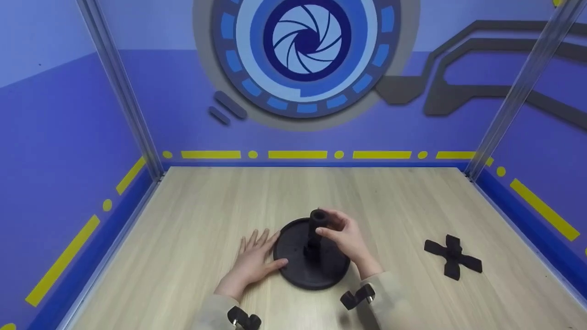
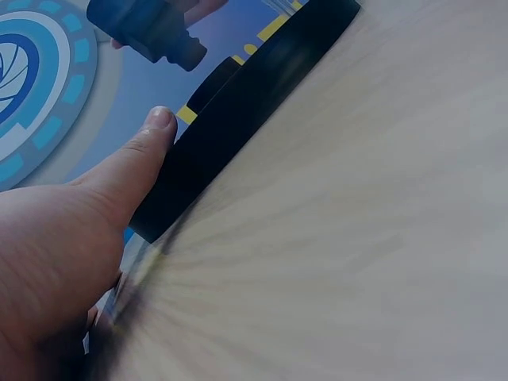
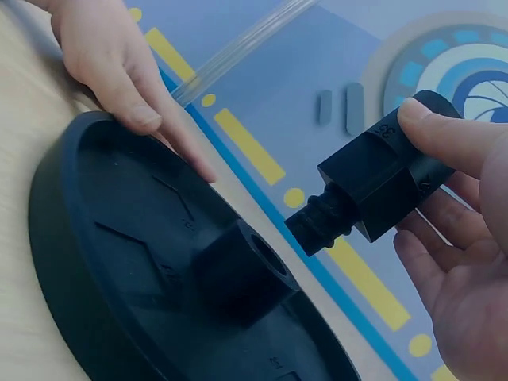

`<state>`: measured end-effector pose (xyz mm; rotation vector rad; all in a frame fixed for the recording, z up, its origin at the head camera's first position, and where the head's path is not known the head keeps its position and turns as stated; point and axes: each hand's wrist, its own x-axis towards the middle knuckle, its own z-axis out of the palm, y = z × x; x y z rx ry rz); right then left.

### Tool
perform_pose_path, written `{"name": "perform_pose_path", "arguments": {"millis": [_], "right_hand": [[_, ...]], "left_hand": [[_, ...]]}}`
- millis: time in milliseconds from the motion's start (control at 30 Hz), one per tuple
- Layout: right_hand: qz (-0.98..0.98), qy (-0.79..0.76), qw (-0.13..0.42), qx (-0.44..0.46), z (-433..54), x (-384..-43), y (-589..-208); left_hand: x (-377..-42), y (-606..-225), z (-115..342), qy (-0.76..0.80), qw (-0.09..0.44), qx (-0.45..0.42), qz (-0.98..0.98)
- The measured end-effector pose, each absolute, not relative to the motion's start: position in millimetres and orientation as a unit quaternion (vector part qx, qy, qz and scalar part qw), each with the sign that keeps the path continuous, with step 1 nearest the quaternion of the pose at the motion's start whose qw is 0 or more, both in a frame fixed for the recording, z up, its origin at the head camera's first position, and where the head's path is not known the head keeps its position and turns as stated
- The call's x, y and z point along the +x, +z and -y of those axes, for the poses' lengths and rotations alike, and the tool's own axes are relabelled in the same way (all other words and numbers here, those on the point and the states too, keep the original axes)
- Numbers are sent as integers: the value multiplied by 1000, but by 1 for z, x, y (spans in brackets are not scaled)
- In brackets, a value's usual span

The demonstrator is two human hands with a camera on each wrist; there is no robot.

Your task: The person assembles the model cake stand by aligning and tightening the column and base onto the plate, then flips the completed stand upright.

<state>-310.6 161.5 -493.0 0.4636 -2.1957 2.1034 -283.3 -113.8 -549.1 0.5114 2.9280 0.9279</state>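
Note:
A round black base [image 1: 293, 270] with a raised rim lies on the table; from its middle rises a hollow socket [image 3: 246, 274]. My left hand [image 1: 251, 266] rests against the base's left rim, thumb on the edge and fingers spread straight. In my right hand [image 1: 346, 233], thumb and fingers grip a black post [image 1: 317, 224] with a hollow top. The right wrist view shows the post's threaded lower end [image 3: 321, 222] apart from the socket, tilted toward its opening. The left wrist view has my left thumb [image 2: 151, 143] on the base's side wall.
A black four-armed cross piece [image 1: 453, 256] with a central hub lies on the table [image 1: 220, 197] to the right. Blue and purple walls with yellow dashes enclose the table at the back and sides, with metal posts [image 1: 121, 87] at the corners.

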Motion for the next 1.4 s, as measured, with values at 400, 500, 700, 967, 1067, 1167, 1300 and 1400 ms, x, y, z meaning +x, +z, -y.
{"name": "perform_pose_path", "arguments": {"millis": [400,500,700,967,1067,1167,1300,1400], "right_hand": [[721,675,13,158,-159,-310,-499],[726,670,6,158,-159,-310,-502],[725,670,-6,160,-160,-311,-505],[720,672,-16,171,-160,-311,-506],[721,668,-11,181,-161,-312,-508],[725,661,-10,194,-162,-313,-510],[731,652,-17,200,-163,-312,-511],[733,649,-23,201,-164,-313,-512]], "left_hand": [[-285,-550,114,296,15,166,-940],[-285,-551,114,298,16,165,-940],[-285,-551,114,297,15,161,-941],[-284,-549,115,306,19,161,-938],[-284,-549,115,303,17,161,-939],[-285,-550,114,304,18,159,-939],[-286,-550,113,303,20,158,-940],[-286,-550,113,301,21,157,-940]]}}
